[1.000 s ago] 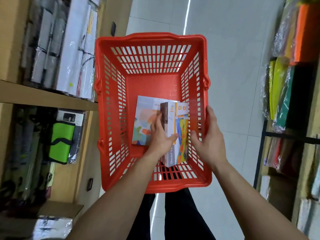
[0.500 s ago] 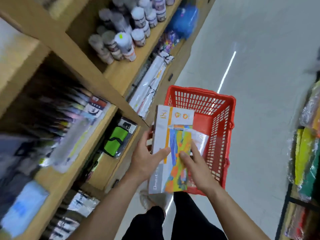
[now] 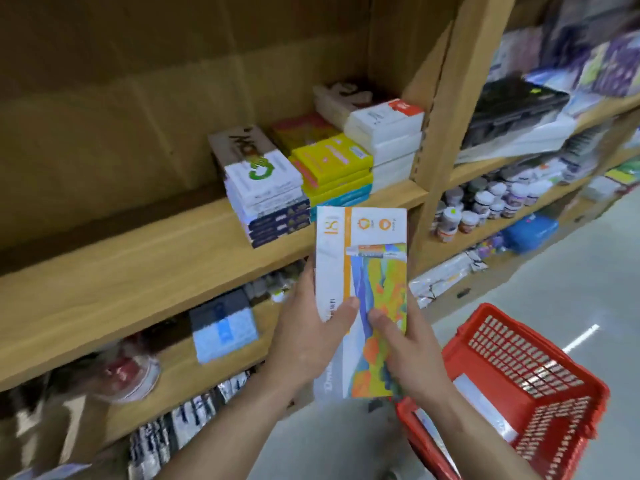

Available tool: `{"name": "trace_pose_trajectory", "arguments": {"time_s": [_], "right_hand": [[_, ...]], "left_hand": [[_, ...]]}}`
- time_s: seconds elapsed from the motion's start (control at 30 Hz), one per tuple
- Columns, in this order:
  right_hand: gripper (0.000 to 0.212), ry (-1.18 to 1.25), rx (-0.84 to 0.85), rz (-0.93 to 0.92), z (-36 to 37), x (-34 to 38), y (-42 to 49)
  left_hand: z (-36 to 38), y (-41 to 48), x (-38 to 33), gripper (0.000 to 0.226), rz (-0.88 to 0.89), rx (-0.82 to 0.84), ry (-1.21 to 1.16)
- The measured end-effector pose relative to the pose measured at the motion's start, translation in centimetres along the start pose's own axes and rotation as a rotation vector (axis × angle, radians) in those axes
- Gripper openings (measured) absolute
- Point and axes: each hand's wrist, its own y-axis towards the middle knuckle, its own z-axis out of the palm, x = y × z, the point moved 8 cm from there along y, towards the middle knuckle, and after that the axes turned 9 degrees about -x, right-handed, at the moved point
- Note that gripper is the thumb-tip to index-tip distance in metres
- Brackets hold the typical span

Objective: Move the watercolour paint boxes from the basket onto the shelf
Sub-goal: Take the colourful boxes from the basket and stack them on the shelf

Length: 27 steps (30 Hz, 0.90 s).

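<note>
Both hands, left hand (image 3: pixel 308 337) and right hand (image 3: pixel 408 344), grip the upright paint box (image 3: pixel 362 271) mid-frame, the shelf (image 3: pixel 166 271) board up-left.

- You get soft, even light from overhead; one white streak glares off the glossy floor (image 3: pixel 571 271) near the red basket (image 3: pixel 512 355).
- The back of the shelf (image 3: pixel 138 271) bay falls into dim brown shadow.
- Blur smears your left and right edges; the jars (image 3: pixel 485 206) go soft too.
- The paint box (image 3: pixel 363 271) in your grip is sharpest, yet its small print is unreadable.
- The wide lens tilts the shelf uprights.
</note>
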Motion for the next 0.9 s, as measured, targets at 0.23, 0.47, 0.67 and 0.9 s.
{"name": "trace_pose_trajectory", "arguments": {"time_s": [0.23,0.47,0.67,0.9], "right_hand": [[0.052,-0.141,0.229,-0.21,15.4,8.3,-1.1],[0.042,-0.334,0.364,-0.181,27.3,9.5,1.1],[0.034,-0.376,0.326,-0.037,29.5,8.2,4.8],[0.022,-0.138,0.506,-0.009,28.4,9.5,4.1]], "left_hand": [[-16.7,0.9,2.5,0.036,-0.066,-0.278,-0.113],[-25.4,6.0,6.3,0.04,-0.115,-0.359,-0.057],[-25.0,8.8,8.8,0.067,-0.144,-0.196,-0.173],[-24.5,4.6,11.0,0.097,-0.196,-0.013,-0.221]]}}
